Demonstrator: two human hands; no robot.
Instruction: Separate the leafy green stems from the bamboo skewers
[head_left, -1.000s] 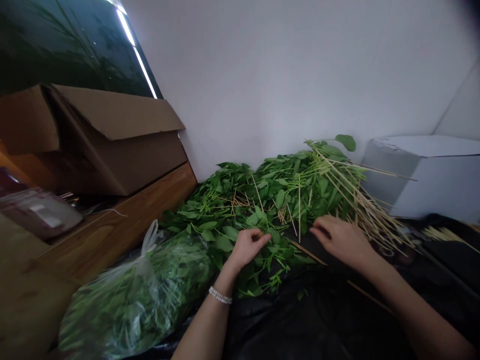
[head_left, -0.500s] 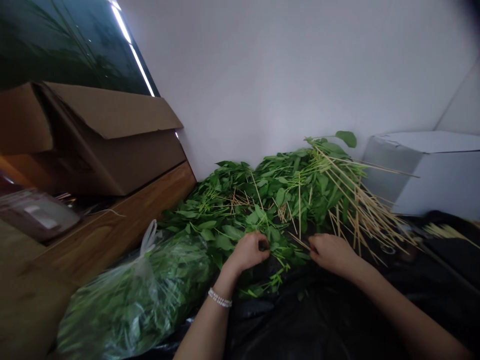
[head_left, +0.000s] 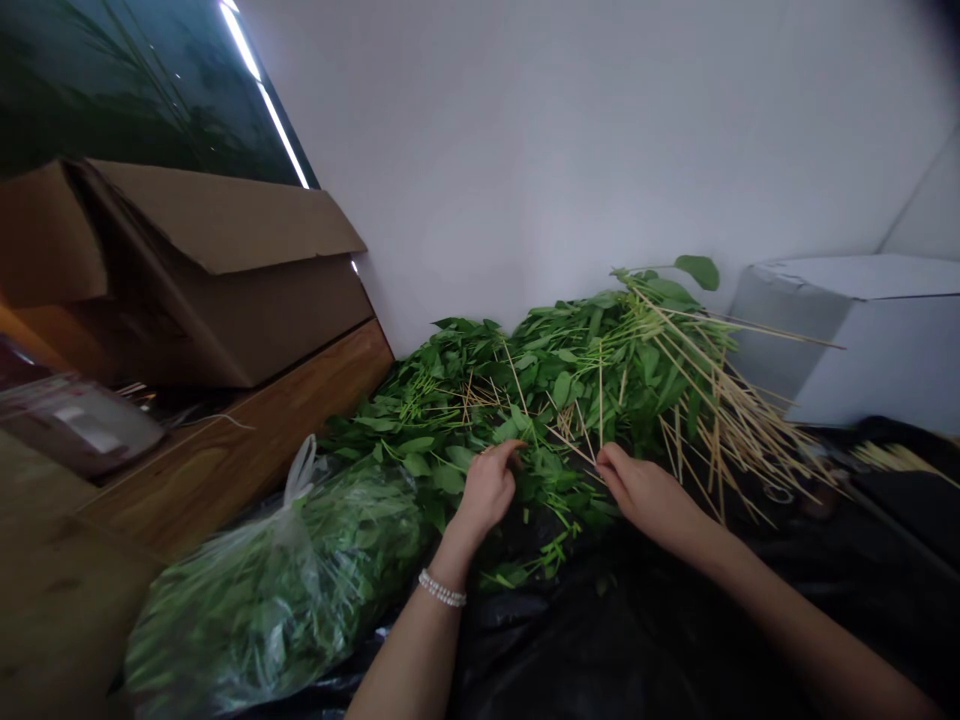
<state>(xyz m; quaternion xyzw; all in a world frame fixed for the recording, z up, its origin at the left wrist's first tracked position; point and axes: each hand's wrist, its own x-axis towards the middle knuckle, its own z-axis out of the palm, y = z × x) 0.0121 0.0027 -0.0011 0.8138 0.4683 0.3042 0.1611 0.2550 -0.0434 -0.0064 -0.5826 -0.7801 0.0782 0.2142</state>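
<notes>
My right hand [head_left: 637,485] pinches the near end of a thin tan stick [head_left: 574,445], which slants up and left over the greens. To its left, my left hand [head_left: 491,485] wears a beaded white bracelet [head_left: 442,590]. Its fingers reach out, bent and apart, over the leaves; I see nothing held in them. Both hands are above a heap of leafy green stems [head_left: 540,350]. Cut green stem pieces [head_left: 559,550] lie between them on black plastic [head_left: 585,650]. More tan sticks [head_left: 750,430] lean in a bundle on the right of the heap.
A tied clear bag of leaves [head_left: 300,590] sits at the left front. Behind it, an open cardboard box [head_left: 262,310] stands on a wooden surface [head_left: 330,390]. A white box [head_left: 885,350] is at the right, and a pale wall [head_left: 540,150] rises behind the heap.
My right hand has moved up and slightly left, and the stick in it is seen more clearly. My left hand has shifted slightly up and left, its fingers less curled.
</notes>
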